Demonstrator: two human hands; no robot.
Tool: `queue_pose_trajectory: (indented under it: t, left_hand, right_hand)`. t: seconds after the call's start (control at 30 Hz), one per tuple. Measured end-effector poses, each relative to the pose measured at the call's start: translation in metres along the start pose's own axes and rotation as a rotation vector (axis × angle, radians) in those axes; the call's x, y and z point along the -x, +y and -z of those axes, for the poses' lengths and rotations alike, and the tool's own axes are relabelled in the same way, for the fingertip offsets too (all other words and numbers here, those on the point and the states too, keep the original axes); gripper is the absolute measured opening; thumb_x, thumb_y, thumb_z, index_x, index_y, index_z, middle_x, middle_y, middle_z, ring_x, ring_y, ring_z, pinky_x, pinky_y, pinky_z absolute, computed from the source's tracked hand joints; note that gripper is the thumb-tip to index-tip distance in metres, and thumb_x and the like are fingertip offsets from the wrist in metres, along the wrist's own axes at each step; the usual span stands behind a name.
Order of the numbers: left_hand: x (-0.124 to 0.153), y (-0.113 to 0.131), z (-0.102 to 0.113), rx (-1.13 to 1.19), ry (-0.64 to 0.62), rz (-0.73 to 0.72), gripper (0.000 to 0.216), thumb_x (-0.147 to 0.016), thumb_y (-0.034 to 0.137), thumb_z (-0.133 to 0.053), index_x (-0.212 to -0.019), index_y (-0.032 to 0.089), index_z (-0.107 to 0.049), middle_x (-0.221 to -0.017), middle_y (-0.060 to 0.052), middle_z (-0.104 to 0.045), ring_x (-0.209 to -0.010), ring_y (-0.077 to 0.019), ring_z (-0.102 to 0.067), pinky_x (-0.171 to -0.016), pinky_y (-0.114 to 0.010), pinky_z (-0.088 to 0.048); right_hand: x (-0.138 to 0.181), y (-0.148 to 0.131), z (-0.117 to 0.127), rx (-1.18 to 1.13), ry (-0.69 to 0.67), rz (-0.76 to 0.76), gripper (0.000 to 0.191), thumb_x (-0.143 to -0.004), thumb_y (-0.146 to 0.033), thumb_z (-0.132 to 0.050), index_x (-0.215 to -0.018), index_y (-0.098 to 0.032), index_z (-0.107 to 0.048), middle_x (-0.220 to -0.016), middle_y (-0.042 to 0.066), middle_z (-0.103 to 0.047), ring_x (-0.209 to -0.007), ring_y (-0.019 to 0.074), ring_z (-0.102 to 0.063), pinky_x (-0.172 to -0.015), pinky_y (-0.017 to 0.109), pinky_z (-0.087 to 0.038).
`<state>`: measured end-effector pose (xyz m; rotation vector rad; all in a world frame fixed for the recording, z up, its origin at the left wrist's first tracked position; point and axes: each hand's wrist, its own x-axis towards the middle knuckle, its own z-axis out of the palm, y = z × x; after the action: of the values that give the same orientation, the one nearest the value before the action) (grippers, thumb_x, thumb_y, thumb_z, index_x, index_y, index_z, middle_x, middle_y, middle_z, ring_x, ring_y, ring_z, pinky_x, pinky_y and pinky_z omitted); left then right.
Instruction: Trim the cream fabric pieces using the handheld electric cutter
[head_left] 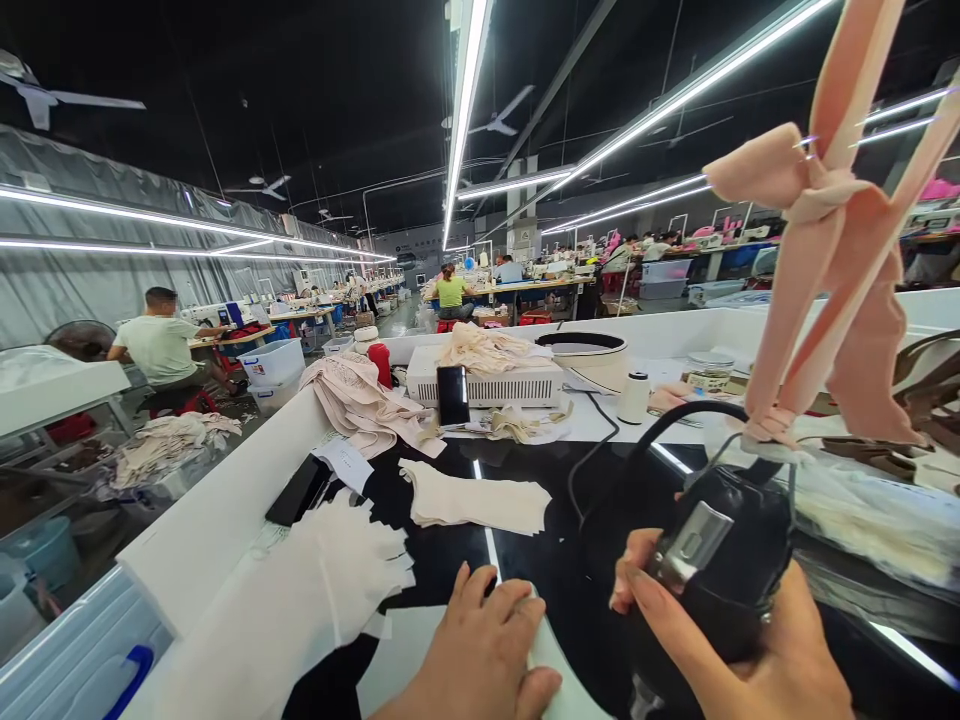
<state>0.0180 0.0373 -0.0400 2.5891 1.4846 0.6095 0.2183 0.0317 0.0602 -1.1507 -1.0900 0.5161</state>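
Note:
My right hand (720,630) is wrapped round a black corded hand tool (720,570) with a metal plate on its side; its working end is hidden or cut off below. Knotted pink fabric strips (832,230) hang from above and reach its top. Flat on a pale sheet (401,640) at the bottom middle lies my left hand (480,640), fingers spread. A stack of cream fabric pieces (476,497) lies beyond the left hand on the glossy black tabletop (517,460). White fabric pieces (300,590) are piled to its left.
At the back, a white vented box (487,385) carries beige fabric, with a phone (453,395) leaning on it. A black cord (600,430) crosses the tabletop. More fabric (367,400) is heaped left of the box. A low white wall (225,510) edges the table. Other people sit farther away.

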Motion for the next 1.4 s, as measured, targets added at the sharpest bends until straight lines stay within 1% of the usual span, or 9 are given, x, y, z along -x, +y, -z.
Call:
queue_pose_trajectory:
  t: [0.13, 0.27, 0.43, 0.53, 0.63, 0.7, 1.0, 1.17, 1.4]
  left_hand:
    - [0.006, 0.004, 0.016, -0.019, -0.007, -0.024, 0.054, -0.114, 0.042, -0.073, -0.165, 0.024, -0.066, -0.164, -0.012, -0.07, -0.154, -0.0408, -0.064, -0.132, -0.07, -0.051]
    - [0.013, 0.006, 0.032, -0.075, -0.027, -0.065, 0.051, -0.116, 0.028, -0.069, -0.166, 0.02, -0.063, -0.166, -0.015, -0.069, -0.158, -0.0401, -0.061, -0.131, -0.072, -0.051]
    - [0.015, 0.008, 0.042, -0.113, 0.033, -0.177, 0.044, -0.115, 0.02, -0.067, -0.158, 0.018, -0.066, -0.162, -0.015, -0.071, -0.155, -0.0405, -0.063, -0.128, -0.074, -0.055]
    - [0.018, 0.017, 0.046, -0.042, 0.085, -0.294, 0.035, -0.116, 0.015, -0.062, -0.15, 0.018, -0.07, -0.152, -0.013, -0.077, -0.149, -0.0334, -0.07, -0.129, -0.065, -0.057]
    - [0.021, 0.03, 0.047, 0.08, 0.116, -0.398, 0.027, -0.117, 0.012, -0.059, -0.139, 0.019, -0.074, -0.134, -0.01, -0.082, -0.131, -0.0249, -0.079, -0.13, -0.053, -0.059]
    - [0.023, 0.036, 0.047, 0.13, 0.116, -0.436, 0.025, -0.117, 0.011, -0.059, -0.134, 0.02, -0.075, -0.125, -0.008, -0.083, -0.122, -0.0224, -0.081, -0.128, -0.05, -0.06]
    - [0.024, 0.031, 0.043, 0.139, 0.02, -0.38, 0.025, -0.117, 0.013, -0.062, -0.134, 0.022, -0.077, -0.13, -0.007, -0.083, -0.126, -0.0238, -0.08, -0.13, -0.053, -0.058]
    - [0.025, 0.032, 0.045, 0.092, 0.003, -0.382, 0.025, -0.119, 0.015, -0.061, -0.137, 0.022, -0.077, -0.133, -0.007, -0.083, -0.129, -0.0245, -0.079, -0.131, -0.055, -0.057]
    - [0.025, 0.027, 0.043, 0.053, 0.032, -0.401, 0.023, -0.117, 0.015, -0.063, -0.136, 0.02, -0.076, -0.133, -0.007, -0.083, -0.125, -0.026, -0.08, -0.127, -0.059, -0.061]
  right_hand:
    - [-0.004, 0.003, 0.008, 0.003, -0.038, 0.082, 0.05, -0.079, -0.065, -0.094, -0.103, -0.032, -0.065, -0.085, -0.001, -0.082, -0.064, 0.0261, -0.076, -0.068, 0.041, -0.069]
    - [-0.002, -0.015, 0.013, -0.065, -0.071, 0.149, 0.043, -0.084, -0.051, -0.09, -0.101, -0.033, -0.055, -0.082, -0.003, -0.076, -0.059, 0.0233, -0.071, -0.069, 0.044, -0.067]
    - [0.0, -0.025, 0.015, -0.145, -0.104, 0.107, 0.042, -0.088, -0.044, -0.089, -0.109, -0.034, -0.054, -0.086, -0.004, -0.076, -0.059, 0.0213, -0.07, -0.062, 0.041, -0.065]
    - [0.003, -0.022, 0.016, -0.176, -0.107, 0.127, 0.042, -0.089, -0.043, -0.089, -0.115, -0.034, -0.057, -0.087, -0.005, -0.075, -0.062, 0.0193, -0.07, -0.063, 0.038, -0.063]
    - [0.006, -0.02, 0.016, -0.206, -0.108, 0.131, 0.042, -0.089, -0.042, -0.089, -0.116, -0.034, -0.058, -0.087, -0.006, -0.073, -0.063, 0.0181, -0.069, -0.062, 0.035, -0.062]
    - [0.008, -0.021, 0.015, -0.214, -0.116, 0.111, 0.04, -0.089, -0.043, -0.089, -0.115, -0.033, -0.059, -0.087, -0.006, -0.072, -0.064, 0.018, -0.069, -0.061, 0.035, -0.062]
    - [0.007, -0.025, 0.006, -0.296, -0.12, 0.096, 0.04, -0.086, -0.037, -0.089, -0.111, -0.033, -0.058, -0.083, -0.007, -0.074, -0.058, 0.0162, -0.067, -0.058, 0.033, -0.06]
    - [0.006, -0.024, 0.005, -0.287, -0.112, 0.089, 0.04, -0.085, -0.036, -0.089, -0.105, -0.032, -0.055, -0.082, -0.008, -0.074, -0.057, 0.0162, -0.067, -0.059, 0.033, -0.062]
    - [0.006, -0.024, 0.008, -0.304, -0.104, 0.117, 0.041, -0.086, -0.033, -0.09, -0.11, -0.033, -0.057, -0.082, -0.008, -0.075, -0.057, 0.0159, -0.068, -0.057, 0.032, -0.061]
